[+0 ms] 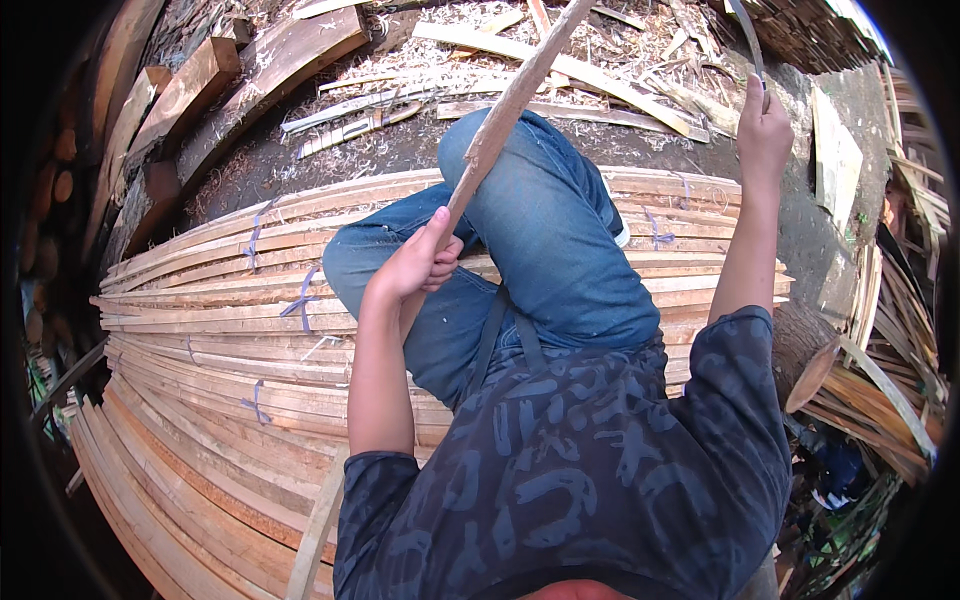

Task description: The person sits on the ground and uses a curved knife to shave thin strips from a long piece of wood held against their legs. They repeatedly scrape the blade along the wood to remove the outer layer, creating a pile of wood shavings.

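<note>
My left hand (416, 264) is closed around a long, rough wooden stick (505, 112). The stick slants up to the right across my bent knee, and its far end leaves the top of the view. Raised at the upper right, my right hand (765, 128) grips a knife (747, 36) with a long, narrow, slightly curved grey blade. The blade points up and away, apart from the stick. Its handle is mostly hidden by my fingers.
I sit on bundled wooden strips (220, 330) tied with purple bands. Thick timber beams (270, 75) lie at the far left. Shavings and loose slats (575, 68) cover the ground ahead. A cut log (812, 375) and more thin strips (870, 420) are at the right.
</note>
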The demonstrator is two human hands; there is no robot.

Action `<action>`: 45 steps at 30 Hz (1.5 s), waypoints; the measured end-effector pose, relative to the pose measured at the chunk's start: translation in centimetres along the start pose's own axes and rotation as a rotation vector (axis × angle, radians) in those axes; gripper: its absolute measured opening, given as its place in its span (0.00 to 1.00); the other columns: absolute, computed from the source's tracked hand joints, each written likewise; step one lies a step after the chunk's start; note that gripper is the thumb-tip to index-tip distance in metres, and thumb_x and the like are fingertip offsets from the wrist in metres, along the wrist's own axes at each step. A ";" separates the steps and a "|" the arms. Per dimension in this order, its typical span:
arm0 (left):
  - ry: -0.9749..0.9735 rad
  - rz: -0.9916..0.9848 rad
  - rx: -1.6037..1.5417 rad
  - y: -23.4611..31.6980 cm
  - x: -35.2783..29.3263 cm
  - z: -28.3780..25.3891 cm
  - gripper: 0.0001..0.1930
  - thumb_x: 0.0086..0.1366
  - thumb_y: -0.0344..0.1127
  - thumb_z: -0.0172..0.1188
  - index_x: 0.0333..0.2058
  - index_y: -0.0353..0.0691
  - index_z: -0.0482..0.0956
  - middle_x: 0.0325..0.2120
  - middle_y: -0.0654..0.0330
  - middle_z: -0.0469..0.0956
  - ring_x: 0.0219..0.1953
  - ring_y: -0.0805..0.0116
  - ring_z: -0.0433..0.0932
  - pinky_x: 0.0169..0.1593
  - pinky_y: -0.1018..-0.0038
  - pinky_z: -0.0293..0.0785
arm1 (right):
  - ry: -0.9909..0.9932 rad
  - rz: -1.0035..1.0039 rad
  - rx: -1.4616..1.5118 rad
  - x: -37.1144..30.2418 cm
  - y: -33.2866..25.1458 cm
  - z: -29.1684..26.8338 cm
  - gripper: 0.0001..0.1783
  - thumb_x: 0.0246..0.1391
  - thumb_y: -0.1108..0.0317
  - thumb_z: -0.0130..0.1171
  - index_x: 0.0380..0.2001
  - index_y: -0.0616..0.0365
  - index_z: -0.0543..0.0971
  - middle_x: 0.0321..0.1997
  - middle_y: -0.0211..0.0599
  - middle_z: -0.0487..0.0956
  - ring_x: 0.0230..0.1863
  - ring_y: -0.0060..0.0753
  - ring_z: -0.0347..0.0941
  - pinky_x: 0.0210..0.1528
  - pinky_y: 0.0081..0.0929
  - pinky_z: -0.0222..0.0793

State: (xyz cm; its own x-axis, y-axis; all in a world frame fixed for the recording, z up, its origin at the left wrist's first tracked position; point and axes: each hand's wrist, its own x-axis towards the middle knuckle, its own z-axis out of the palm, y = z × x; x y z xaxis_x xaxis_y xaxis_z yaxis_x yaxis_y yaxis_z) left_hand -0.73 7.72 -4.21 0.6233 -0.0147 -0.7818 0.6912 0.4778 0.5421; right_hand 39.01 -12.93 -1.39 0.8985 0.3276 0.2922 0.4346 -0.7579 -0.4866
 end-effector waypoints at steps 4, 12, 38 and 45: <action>0.039 0.002 0.004 0.3 -0.1 0.6 0.33 0.65 0.72 0.32 0.16 0.50 0.51 0.11 0.74 0.48 0.13 0.81 0.45 0.17 0.80 0.42 | -0.098 0.050 0.186 -3.9 1.2 0.2 0.28 0.63 0.46 0.50 0.23 0.63 0.74 0.14 0.39 0.69 0.19 0.36 0.62 0.26 0.34 0.61; 0.063 0.057 0.026 -0.1 -0.2 0.8 0.32 0.68 0.69 0.32 0.16 0.49 0.53 0.11 0.73 0.50 0.12 0.82 0.47 0.15 0.81 0.44 | -0.379 -0.273 0.629 -13.8 -10.1 4.5 0.20 0.55 0.51 0.62 0.25 0.58 0.72 0.16 0.40 0.72 0.17 0.44 0.72 0.20 0.35 0.64; 0.145 0.123 0.121 -0.4 -0.3 1.1 0.32 0.69 0.67 0.32 0.15 0.48 0.52 0.11 0.73 0.50 0.13 0.81 0.48 0.16 0.80 0.45 | -0.331 -0.634 -0.033 -11.0 -10.5 2.3 0.26 0.54 0.41 0.57 0.20 0.53 0.72 0.15 0.35 0.75 0.17 0.39 0.76 0.18 0.35 0.69; 0.165 0.103 0.101 0.3 -0.5 1.6 0.31 0.71 0.63 0.35 0.14 0.49 0.51 0.12 0.74 0.48 0.15 0.80 0.46 0.19 0.78 0.44 | -0.146 -0.728 -0.200 -5.7 -7.4 2.6 0.27 0.54 0.38 0.56 0.19 0.51 0.72 0.14 0.32 0.74 0.15 0.36 0.74 0.14 0.30 0.66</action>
State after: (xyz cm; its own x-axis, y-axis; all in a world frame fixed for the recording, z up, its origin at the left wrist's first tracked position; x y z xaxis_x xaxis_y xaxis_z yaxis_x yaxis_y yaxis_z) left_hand -0.29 6.48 -3.16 0.6302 0.1772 -0.7559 0.6651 0.3790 0.6434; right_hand 30.84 -7.73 -1.62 0.3950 0.8438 0.3632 0.9128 -0.4053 -0.0510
